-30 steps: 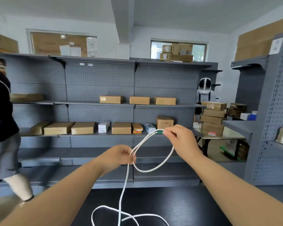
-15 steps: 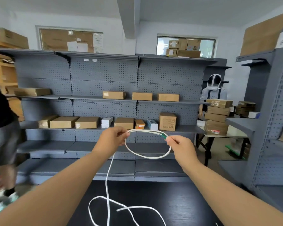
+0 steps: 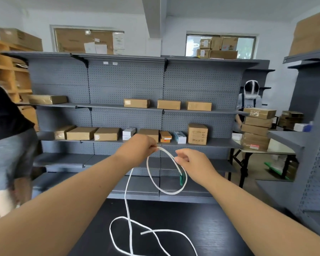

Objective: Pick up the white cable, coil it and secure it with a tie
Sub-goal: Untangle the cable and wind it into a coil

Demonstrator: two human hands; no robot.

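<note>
Both arms reach out over the black table, and the white cable hangs between them in a single loop in front of the grey shelves. The left hand has its fingers bunched tight, pinching the top of the loop. From that pinch one strand drops straight down to the table, where the rest lies in loose curves. One cut end shows there, but the nearest curves run off the bottom of the view. The right hand is seen from the back, its fingers curled in against the far side of the loop. The fingertips cover the strand, so I cannot tell whether it really holds the cable or only touches it. Just below that hand a short green piece dangles from the cable, too blurred to make out. A person in a black top stands at the left, smeared and cut by the edge. Another person at the back right is half hidden behind stacked boxes.
</note>
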